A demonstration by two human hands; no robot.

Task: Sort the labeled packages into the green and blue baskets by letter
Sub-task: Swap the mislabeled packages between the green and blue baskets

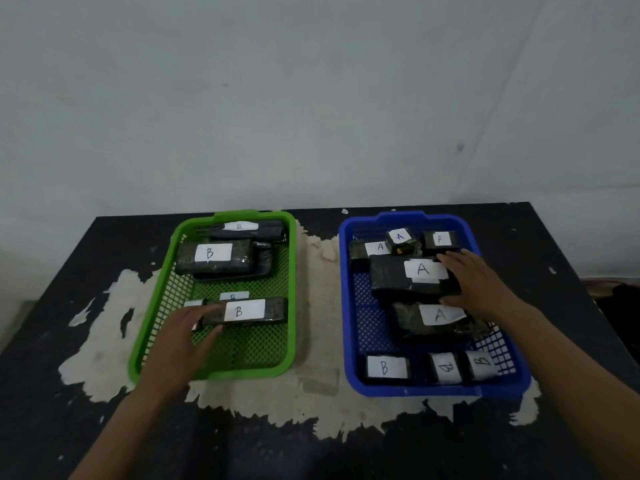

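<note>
Both hands grip rectangular black-wrapped packages (244, 311) inside perforated plastic baskets (221, 370).

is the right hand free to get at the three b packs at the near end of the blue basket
Probably not yet: the right hand is gripping a large A pack. The B packs lie uncovered just below it in the blue basket, so once it lets go the way looks clear.

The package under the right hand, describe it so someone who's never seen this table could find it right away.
Start at the blue basket on the table's right side. In its middle lies a large dark wrapped package with the right hand gripping its right end. Its white label reads A, and it is the biggest A package, overlapping the A package in front of it.
</note>
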